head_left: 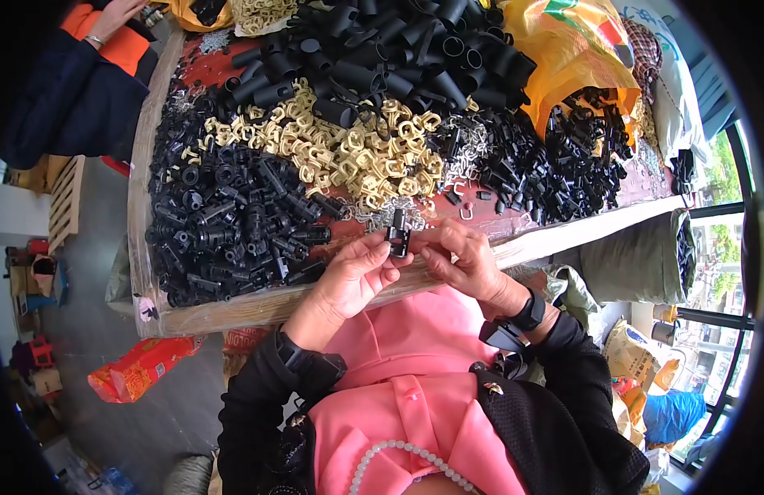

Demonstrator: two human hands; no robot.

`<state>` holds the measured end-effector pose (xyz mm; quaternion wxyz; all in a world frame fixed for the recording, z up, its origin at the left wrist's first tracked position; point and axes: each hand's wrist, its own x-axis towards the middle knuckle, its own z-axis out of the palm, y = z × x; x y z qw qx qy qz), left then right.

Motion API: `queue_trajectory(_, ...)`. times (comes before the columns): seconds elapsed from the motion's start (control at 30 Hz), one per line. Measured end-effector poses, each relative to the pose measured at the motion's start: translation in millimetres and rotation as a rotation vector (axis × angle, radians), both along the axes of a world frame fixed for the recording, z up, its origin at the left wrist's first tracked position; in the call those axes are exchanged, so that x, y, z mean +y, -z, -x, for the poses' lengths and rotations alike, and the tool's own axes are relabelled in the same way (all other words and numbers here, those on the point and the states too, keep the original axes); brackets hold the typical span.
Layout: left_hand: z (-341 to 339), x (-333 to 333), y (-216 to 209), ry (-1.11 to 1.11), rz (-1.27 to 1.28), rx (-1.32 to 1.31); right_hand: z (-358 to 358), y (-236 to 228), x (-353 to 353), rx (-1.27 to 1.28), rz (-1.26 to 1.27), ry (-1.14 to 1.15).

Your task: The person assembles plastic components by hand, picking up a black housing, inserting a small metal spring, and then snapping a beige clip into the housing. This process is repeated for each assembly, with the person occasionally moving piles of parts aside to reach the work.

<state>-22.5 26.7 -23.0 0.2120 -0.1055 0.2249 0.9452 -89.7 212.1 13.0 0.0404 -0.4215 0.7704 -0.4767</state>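
Head view: both hands meet over the table (233, 307) edge, the left hand (357, 276) and right hand (464, 260) pinching one small black part (397, 233) between their fingertips. Its lower end is hidden by fingers. Behind, the yellow bag (571, 49) spills black clips (563, 165); beige rings (349, 153) and black tubes (398, 49) lie heaped, their shapes hard to make out.

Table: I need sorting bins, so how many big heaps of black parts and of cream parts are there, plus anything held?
Black heaps: 3 (tubes, left fittings, right fittings)
Cream heaps: 2 (middle, top edge)
Small black part, pinched by left hand and right hand: 1
Total: 6
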Motion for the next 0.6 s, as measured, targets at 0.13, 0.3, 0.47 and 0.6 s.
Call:
queue_trajectory(0.13, 0.5, 1.6, -7.2, 0.02, -0.002, 0.038, -0.5, 4.3, -3.8, -0.038, -0.052, 0.045)
queue_trajectory(0.3, 1.4, 4.3, -12.0, 0.075, 0.027, 0.066, 2.9, 10.2, -9.9, -0.019, -0.119, 0.081)
queue_trajectory(0.47, 1.8, 7.5, -11.7, 0.131, 0.102, 0.045, 3.8, 23.7, -10.8, -0.025, -0.184, 0.098)
queue_trajectory(0.6, 1.0, 8.4, -13.0, 0.128, 0.128, 0.028, 3.1, 22.9, -9.9, -0.029, -0.226, 0.113)
